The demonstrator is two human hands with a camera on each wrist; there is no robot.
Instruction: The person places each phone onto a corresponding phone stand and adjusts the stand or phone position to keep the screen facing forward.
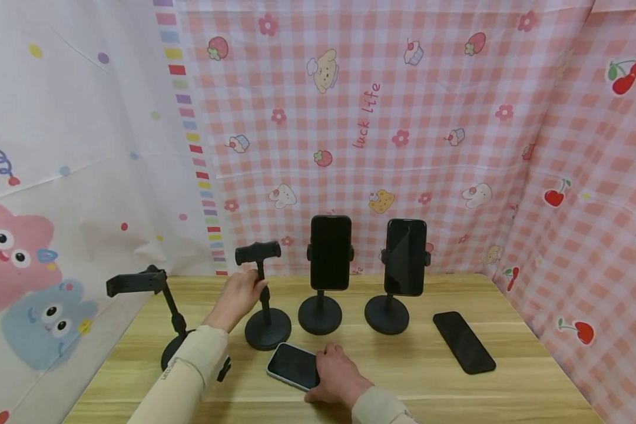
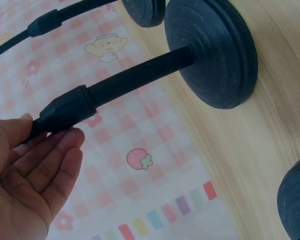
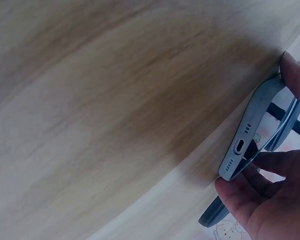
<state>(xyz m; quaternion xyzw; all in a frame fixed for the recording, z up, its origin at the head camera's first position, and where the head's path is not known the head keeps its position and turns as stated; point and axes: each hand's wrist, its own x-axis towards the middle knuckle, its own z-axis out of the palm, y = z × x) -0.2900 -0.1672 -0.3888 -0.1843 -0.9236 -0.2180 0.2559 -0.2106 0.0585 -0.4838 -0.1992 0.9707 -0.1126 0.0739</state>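
My left hand (image 1: 239, 295) pinches the upper pole of a black phone stand (image 1: 268, 331) whose T-shaped holder bears no phone. In the left wrist view, the thumb and fingers of that hand (image 2: 35, 182) close round the thin rod just above the thicker collar (image 2: 67, 111). A smartphone (image 1: 291, 364) with a dark screen and pale edge lies on the table in front of the stand. My right hand (image 1: 341, 375) grips its near right end by the edges. Its charging port (image 3: 239, 146) shows between thumb and fingers in the right wrist view.
Two more stands hold upright phones, one in the middle (image 1: 331, 253) and one farther right (image 1: 406, 257). Another phone (image 1: 463, 343) lies flat at the right. At the left a phone stand (image 1: 177, 323) leans near my left forearm, with a small black piece (image 1: 224, 370) beside the sleeve.
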